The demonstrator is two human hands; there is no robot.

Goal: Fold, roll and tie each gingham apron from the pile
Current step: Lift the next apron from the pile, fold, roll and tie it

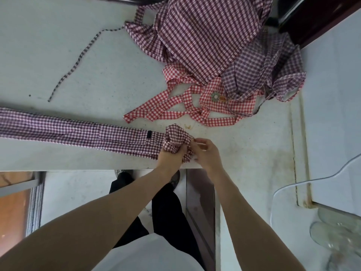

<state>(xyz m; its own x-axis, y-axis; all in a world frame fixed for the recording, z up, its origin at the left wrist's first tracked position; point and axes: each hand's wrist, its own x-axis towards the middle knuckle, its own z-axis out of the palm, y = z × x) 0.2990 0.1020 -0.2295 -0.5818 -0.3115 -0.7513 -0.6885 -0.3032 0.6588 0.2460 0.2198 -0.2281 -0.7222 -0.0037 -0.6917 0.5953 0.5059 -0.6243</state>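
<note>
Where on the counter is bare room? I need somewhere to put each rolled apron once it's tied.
Bare counter lies on the far left, bordered by the loose thin strap, the folded apron strip and the pile. A stained bare patch sits right of the right hand. It is crowded around the pile and the red apron's ties.

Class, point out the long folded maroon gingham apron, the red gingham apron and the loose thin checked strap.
Long folded maroon gingham apron (78, 132), head view, middle of strip.
Red gingham apron (240, 103), head view, bib.
Loose thin checked strap (78, 59), head view, mid-length.

Home kitchen: speckled stone counter (78, 55)
</note>
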